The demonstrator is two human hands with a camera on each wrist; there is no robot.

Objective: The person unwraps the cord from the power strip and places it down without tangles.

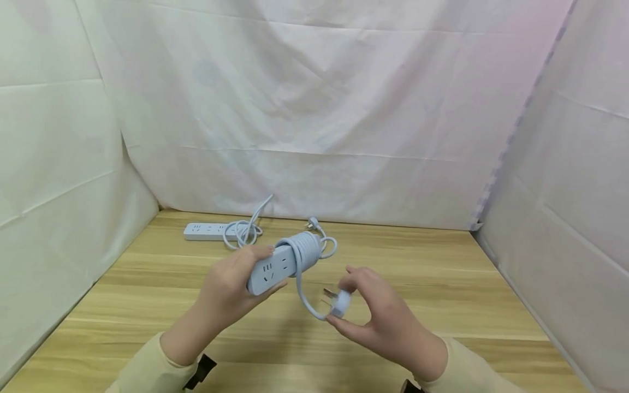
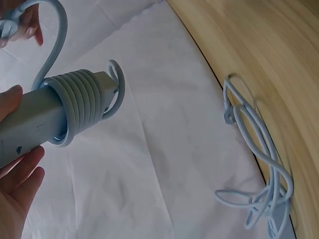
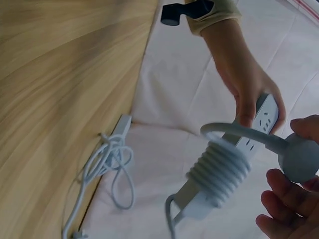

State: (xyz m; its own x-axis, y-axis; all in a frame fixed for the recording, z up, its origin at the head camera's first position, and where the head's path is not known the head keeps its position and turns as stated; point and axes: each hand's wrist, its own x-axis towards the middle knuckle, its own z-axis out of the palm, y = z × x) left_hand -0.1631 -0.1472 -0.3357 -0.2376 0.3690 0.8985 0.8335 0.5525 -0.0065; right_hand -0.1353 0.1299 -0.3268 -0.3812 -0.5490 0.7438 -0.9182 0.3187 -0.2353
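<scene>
My left hand [image 1: 230, 284] grips the near end of a white power strip [image 1: 273, 268], thumb on the socket face and fingers beneath. Its cord [image 1: 306, 252] is wound in several tight turns around the strip's far half, clearly visible in the left wrist view. From the coil a free length of cord loops down to the plug [image 1: 341, 303]. My right hand [image 1: 380, 314] pinches that plug between thumb and fingers, its metal prongs facing the strip. In the right wrist view the round back of the plug [image 3: 300, 158] shows between the fingertips.
A second power strip [image 1: 203, 231] lies at the back left of the wooden table [image 1: 422, 273], its cord [image 1: 241, 233] loosely looped over one end. Another plug [image 1: 313, 222] rests near the back edge. White cloth [image 1: 314, 109] hangs behind and at both sides.
</scene>
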